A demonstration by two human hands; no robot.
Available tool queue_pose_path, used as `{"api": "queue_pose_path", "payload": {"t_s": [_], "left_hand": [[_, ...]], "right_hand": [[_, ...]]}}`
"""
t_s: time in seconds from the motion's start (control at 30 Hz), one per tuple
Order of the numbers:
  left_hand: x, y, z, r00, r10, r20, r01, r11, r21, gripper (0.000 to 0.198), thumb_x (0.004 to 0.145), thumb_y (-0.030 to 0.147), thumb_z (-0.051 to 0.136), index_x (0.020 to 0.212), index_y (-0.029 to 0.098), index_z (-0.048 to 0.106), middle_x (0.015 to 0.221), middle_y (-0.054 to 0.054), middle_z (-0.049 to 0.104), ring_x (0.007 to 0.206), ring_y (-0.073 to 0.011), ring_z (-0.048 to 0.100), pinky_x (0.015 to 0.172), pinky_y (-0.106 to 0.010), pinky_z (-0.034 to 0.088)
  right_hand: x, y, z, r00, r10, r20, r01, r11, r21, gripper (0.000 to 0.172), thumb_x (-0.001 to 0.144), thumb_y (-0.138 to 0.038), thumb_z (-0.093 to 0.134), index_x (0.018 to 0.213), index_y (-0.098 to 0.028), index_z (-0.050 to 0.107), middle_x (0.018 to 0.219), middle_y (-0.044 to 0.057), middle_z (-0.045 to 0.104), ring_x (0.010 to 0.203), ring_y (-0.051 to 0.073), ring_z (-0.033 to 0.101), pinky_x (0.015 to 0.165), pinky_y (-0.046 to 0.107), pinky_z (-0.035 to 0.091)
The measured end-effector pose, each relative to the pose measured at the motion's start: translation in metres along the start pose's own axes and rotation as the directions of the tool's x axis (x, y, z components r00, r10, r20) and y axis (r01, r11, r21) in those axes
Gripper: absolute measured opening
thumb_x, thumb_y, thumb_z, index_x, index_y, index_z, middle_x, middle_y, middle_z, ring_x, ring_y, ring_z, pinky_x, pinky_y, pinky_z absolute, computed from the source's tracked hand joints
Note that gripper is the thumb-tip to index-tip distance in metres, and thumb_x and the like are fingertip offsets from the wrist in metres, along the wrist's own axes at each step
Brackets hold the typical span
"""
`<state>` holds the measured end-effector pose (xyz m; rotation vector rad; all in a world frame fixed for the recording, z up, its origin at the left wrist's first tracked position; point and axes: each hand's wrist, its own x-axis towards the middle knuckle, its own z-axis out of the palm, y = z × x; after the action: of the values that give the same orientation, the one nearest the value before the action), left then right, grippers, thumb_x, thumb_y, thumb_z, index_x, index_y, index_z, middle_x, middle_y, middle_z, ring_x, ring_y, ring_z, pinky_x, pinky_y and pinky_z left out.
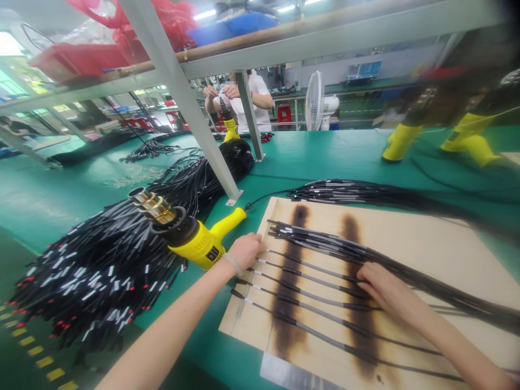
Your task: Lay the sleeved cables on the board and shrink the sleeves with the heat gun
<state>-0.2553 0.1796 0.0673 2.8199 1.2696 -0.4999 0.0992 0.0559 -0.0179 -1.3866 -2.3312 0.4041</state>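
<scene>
Two sets of fingers pressed together: my left hand (pixel 246 252) at the left edge of the scorched wooden board (pixel 410 244), my right hand (pixel 377 284) flat on black sleeved cables (pixel 312 295).

Bright, even light falls from ceiling tube lights (pixel 209 14), and a window (pixel 8 44) at far left glares white. The green table (pixel 317 154) has a soft sheen and faint shadows. The far right smears with blur, and wide-lens distortion bends the shelf rail (pixel 325 42) near the edges.
</scene>
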Motion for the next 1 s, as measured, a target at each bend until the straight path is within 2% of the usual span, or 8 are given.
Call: {"api": "queue_pose_path", "payload": {"t_s": [0.1, 0.23, 0.3, 0.4, 0.6, 0.83, 1.0], "left_hand": [[-0.003, 0.003, -0.006, 1.000, -0.022, -0.009, 0.023, 1.000, 0.006, 0.032, 0.080, 0.006, 0.042, 0.094, 0.023, 0.065, 0.088, -0.008, 0.056, 0.084, -0.0223, 0.054, 0.065, -0.030, 0.042], [-0.002, 0.008, -0.015, 0.992, -0.059, -0.115, 0.059, 0.998, 0.001, 0.034, 0.080, 0.004, 0.041, 0.100, 0.022, 0.062, 0.096, -0.009, 0.056, 0.086, -0.0231, 0.053, 0.065, -0.032, 0.041], [0.004, 0.013, -0.015, 0.984, -0.045, -0.175, 0.042, 0.999, -0.022, 0.032, 0.082, 0.006, 0.041, 0.103, 0.021, 0.060, 0.099, -0.008, 0.057, 0.089, -0.0225, 0.053, 0.067, -0.032, 0.041], [0.021, 0.022, -0.011, 0.971, 0.005, -0.239, -0.016, 0.999, -0.045, 0.029, 0.085, 0.009, 0.039, 0.102, 0.021, 0.059, 0.102, -0.006, 0.058, 0.094, -0.0211, 0.053, 0.070, -0.032, 0.041], [0.050, 0.031, -0.003, 0.973, 0.023, -0.230, -0.029, 0.999, -0.021, 0.024, 0.083, 0.008, 0.042, 0.091, 0.017, 0.062, 0.094, -0.007, 0.059, 0.091, -0.0220, 0.054, 0.074, -0.033, 0.043], [0.051, 0.028, -0.002, 0.979, 0.028, -0.201, -0.035, 0.999, -0.029, 0.024, 0.080, 0.006, 0.042, 0.090, 0.016, 0.062, 0.092, -0.008, 0.059, 0.087, -0.0213, 0.055, 0.073, -0.032, 0.043], [0.044, 0.022, -0.002, 0.980, 0.015, -0.200, -0.025, 0.999, -0.049, 0.024, 0.079, 0.004, 0.042, 0.088, 0.015, 0.061, 0.090, -0.008, 0.059, 0.088, -0.0203, 0.056, 0.072, -0.031, 0.042]], "right_hand": [[0.000, 0.002, -0.003, 0.999, 0.006, -0.035, -0.006, 1.000, -0.007, 0.015, 0.093, -0.024, 0.036, 0.092, -0.020, 0.050, 0.088, 0.006, 0.053, 0.080, 0.019, 0.052, 0.068, 0.032, 0.047], [-0.002, 0.009, -0.009, 0.983, 0.075, -0.169, -0.083, 0.996, -0.040, 0.019, 0.094, -0.023, 0.035, 0.100, -0.017, 0.052, 0.091, 0.008, 0.055, 0.085, 0.020, 0.053, 0.075, 0.035, 0.047], [-0.001, 0.011, -0.009, 0.979, 0.076, -0.190, -0.091, 0.993, -0.070, 0.021, 0.094, -0.020, 0.034, 0.100, -0.016, 0.053, 0.092, 0.009, 0.056, 0.086, 0.021, 0.053, 0.076, 0.035, 0.046], [0.005, 0.012, -0.004, 0.982, 0.050, -0.183, -0.073, 0.990, -0.122, 0.023, 0.093, -0.017, 0.034, 0.101, -0.015, 0.055, 0.095, 0.010, 0.057, 0.086, 0.022, 0.053, 0.075, 0.035, 0.046], [0.026, 0.003, 0.004, 0.991, 0.069, -0.116, -0.097, 0.960, -0.263, 0.020, 0.091, -0.020, 0.044, 0.103, -0.014, 0.058, 0.090, 0.009, 0.057, 0.085, 0.024, 0.051, 0.073, 0.036, 0.043], [0.041, -0.011, -0.003, 0.988, 0.153, -0.021, -0.151, 0.936, -0.317, 0.011, 0.088, -0.021, 0.053, 0.093, -0.021, 0.063, 0.083, 0.005, 0.056, 0.084, 0.024, 0.051, 0.066, 0.035, 0.034], [0.039, -0.014, -0.004, 0.989, 0.145, -0.032, -0.148, 0.941, -0.303, 0.012, 0.088, -0.017, 0.052, 0.084, -0.021, 0.063, 0.081, 0.003, 0.057, 0.083, 0.022, 0.052, 0.066, 0.034, 0.029]]}}
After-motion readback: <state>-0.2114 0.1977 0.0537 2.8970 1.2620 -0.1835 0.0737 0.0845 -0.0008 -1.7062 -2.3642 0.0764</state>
